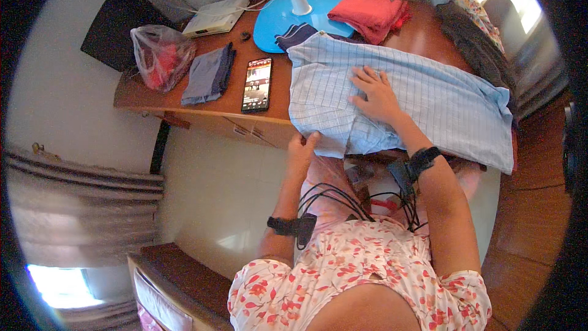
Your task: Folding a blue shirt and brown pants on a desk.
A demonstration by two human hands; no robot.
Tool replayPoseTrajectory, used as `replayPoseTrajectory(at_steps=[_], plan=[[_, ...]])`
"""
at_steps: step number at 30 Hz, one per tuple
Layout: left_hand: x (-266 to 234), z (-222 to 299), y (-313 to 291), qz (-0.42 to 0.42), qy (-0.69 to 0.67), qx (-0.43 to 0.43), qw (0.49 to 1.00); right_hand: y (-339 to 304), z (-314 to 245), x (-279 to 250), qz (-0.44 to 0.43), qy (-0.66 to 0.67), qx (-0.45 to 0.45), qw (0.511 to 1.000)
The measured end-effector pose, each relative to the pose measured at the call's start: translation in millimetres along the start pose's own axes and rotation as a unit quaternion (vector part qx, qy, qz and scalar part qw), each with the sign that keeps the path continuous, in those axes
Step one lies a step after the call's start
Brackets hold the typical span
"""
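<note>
Lying spread across the brown wooden table, partly folded: pale blue checked cotton shirt. Pressing it flat, fingers spread wide, holding nothing: right hand. Pinching its near hem at the table edge: left hand. Folding apparently midway; red folded cloth already stacked behind.

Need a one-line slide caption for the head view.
Left hand grips the light blue checked shirt at the table edge; right hand presses it flat.
</note>
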State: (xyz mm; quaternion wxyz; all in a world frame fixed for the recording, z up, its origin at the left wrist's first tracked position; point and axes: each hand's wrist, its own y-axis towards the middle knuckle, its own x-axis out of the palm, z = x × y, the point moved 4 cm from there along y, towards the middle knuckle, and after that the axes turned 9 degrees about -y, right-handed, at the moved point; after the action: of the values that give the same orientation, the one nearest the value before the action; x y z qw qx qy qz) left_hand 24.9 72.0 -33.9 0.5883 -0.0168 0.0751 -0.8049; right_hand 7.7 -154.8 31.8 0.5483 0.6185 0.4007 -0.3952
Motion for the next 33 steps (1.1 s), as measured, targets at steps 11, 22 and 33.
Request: replayPoseTrajectory(at_steps=[11,22,33], plan=[[4.7,-17.5,3.5,-0.014,-0.083,0.020,0.996,-31.2,6.9,-39.0,0.076,0.252,-0.052,0.963],[0.6,-35.8,0.4,-0.044,-0.044,-0.090,0.994,-42.9,3.4,-18.4,0.028,0.248,0.008,0.968],[1.5,-51.5,-5.2,-0.091,-0.029,-0.101,0.990,-42.9,6.0,-17.0,0.036,0.257,0.004,0.966]])
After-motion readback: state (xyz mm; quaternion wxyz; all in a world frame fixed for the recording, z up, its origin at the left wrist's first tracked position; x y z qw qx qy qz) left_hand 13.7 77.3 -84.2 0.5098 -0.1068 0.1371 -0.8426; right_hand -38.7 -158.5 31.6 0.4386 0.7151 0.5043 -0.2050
